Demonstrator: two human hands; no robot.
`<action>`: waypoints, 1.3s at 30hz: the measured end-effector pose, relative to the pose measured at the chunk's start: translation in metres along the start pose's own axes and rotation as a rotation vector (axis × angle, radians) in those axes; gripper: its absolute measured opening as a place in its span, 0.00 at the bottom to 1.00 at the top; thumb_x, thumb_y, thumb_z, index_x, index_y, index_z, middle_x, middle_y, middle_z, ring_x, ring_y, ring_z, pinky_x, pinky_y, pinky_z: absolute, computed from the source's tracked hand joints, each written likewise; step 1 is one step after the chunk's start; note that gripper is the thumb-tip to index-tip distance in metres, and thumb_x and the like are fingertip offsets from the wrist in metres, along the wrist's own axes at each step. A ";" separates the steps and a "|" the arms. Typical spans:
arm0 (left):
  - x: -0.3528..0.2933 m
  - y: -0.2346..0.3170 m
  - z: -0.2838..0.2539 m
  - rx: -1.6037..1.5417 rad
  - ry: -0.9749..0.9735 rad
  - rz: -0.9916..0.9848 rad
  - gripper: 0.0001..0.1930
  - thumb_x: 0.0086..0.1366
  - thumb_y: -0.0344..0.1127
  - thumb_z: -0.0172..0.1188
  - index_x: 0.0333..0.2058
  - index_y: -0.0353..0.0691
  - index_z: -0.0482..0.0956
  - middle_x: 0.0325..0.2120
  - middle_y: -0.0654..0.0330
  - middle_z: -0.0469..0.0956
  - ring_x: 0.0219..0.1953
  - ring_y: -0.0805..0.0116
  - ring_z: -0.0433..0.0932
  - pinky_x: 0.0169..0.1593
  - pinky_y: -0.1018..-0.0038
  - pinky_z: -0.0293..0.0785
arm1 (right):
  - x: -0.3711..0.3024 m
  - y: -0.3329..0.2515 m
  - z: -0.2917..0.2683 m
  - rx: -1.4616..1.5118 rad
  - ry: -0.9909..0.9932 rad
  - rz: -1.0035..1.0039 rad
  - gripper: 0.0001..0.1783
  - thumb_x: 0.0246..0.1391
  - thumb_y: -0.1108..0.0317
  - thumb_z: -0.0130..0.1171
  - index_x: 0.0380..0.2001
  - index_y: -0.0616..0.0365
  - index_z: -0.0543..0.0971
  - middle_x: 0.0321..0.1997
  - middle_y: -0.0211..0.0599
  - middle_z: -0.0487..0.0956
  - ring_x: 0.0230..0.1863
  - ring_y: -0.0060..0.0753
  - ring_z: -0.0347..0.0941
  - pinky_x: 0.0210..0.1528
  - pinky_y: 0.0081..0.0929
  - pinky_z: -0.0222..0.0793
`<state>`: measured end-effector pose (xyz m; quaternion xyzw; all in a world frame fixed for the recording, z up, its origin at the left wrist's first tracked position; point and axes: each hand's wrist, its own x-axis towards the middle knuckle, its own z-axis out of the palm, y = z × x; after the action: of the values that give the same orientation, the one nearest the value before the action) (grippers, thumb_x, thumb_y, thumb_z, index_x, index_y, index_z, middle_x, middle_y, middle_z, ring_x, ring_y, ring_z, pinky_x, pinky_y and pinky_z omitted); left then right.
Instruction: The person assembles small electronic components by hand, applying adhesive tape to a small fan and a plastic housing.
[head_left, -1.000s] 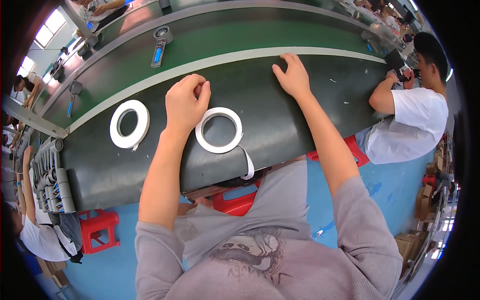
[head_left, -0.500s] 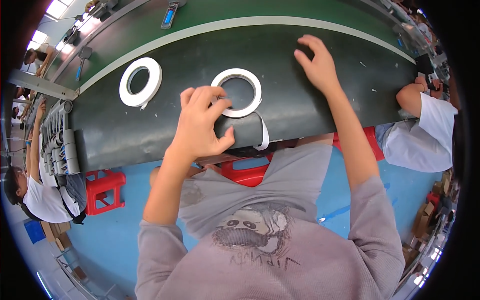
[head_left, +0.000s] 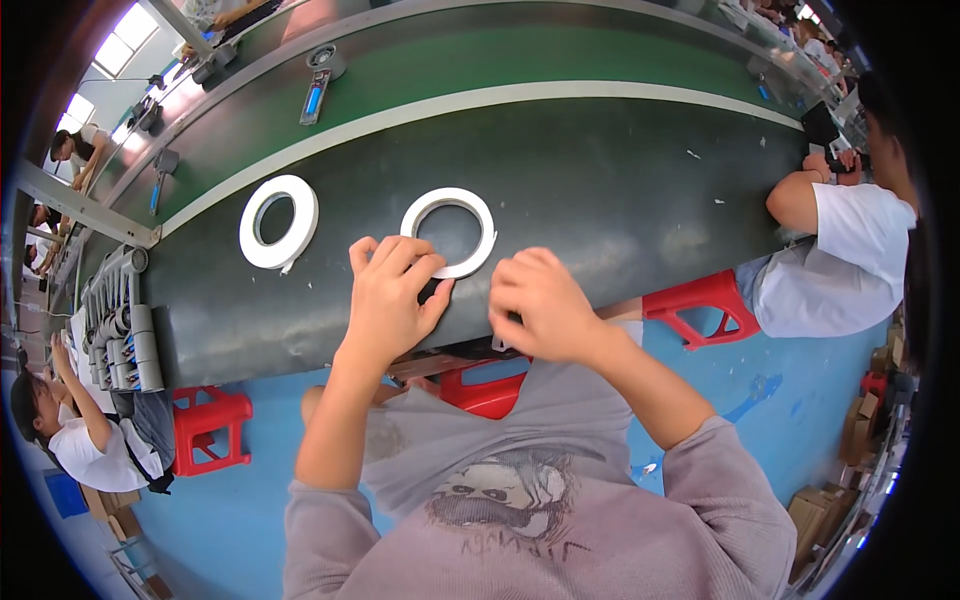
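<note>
Lying tape roll (head_left: 445, 195): flat on the dark table (head_left: 640, 180), its ring shape intact.
Left hand (head_left: 395, 295): fingers bent over the tape roll's near-left rim, thumb by its outer edge; whether it pinches, I cannot tell.
Right hand (head_left: 540, 305): curled and blurred, just right of the tape roll; anything in its grip is hidden.
White strip (head_left: 500, 344): a short bit shows below the tape roll, under the right hand.
Tape work: seems under way; whether the strip is cut free, and how much remains, cannot be judged.
Second roll (head_left: 300, 235): flat, left of the tape roll, apart, untouched.
Cardboard boxes (head_left: 815, 515): well right of the tape roll, on the blue floor (head_left: 800, 420); contents unclear.
</note>
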<state>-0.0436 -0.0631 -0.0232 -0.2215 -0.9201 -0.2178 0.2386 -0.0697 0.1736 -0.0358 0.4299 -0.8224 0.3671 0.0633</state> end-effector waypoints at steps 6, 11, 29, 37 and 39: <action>0.000 -0.001 -0.002 -0.016 0.009 -0.034 0.12 0.49 0.31 0.72 0.33 0.42 0.81 0.37 0.64 0.79 0.42 0.61 0.77 0.51 0.61 0.62 | 0.000 -0.001 -0.002 0.116 -0.122 -0.023 0.10 0.46 0.69 0.67 0.22 0.53 0.74 0.32 0.31 0.72 0.37 0.39 0.70 0.52 0.38 0.64; 0.007 0.006 0.000 -0.059 -0.016 -0.036 0.13 0.48 0.31 0.73 0.33 0.42 0.81 0.37 0.62 0.79 0.43 0.60 0.77 0.52 0.59 0.63 | -0.003 0.006 -0.016 0.336 -0.121 0.074 0.12 0.49 0.66 0.71 0.22 0.54 0.77 0.33 0.31 0.74 0.38 0.38 0.72 0.48 0.34 0.66; 0.011 0.013 0.004 -0.018 -0.012 -0.081 0.12 0.47 0.29 0.71 0.33 0.39 0.81 0.37 0.57 0.78 0.43 0.55 0.75 0.54 0.60 0.64 | 0.067 0.161 -0.053 0.240 0.448 0.418 0.10 0.62 0.67 0.64 0.31 0.64 0.82 0.34 0.31 0.76 0.31 0.22 0.70 0.35 0.24 0.68; 0.028 0.002 -0.002 -0.066 0.142 -0.143 0.07 0.52 0.26 0.67 0.32 0.37 0.80 0.37 0.53 0.79 0.43 0.52 0.76 0.51 0.60 0.69 | 0.097 0.200 -0.056 0.143 0.658 0.465 0.13 0.59 0.63 0.64 0.30 0.63 0.83 0.33 0.40 0.80 0.29 0.36 0.75 0.36 0.33 0.72; 0.046 -0.008 -0.007 -0.152 0.176 -0.204 0.05 0.56 0.24 0.65 0.31 0.34 0.79 0.35 0.52 0.78 0.41 0.52 0.76 0.49 0.63 0.71 | 0.101 0.202 -0.054 0.148 0.675 0.471 0.13 0.59 0.63 0.64 0.30 0.63 0.83 0.33 0.41 0.80 0.29 0.36 0.75 0.36 0.33 0.72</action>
<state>-0.0813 -0.0591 0.0040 -0.1244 -0.8943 -0.3283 0.2775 -0.2964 0.2158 -0.0657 0.0891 -0.8029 0.5499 0.2125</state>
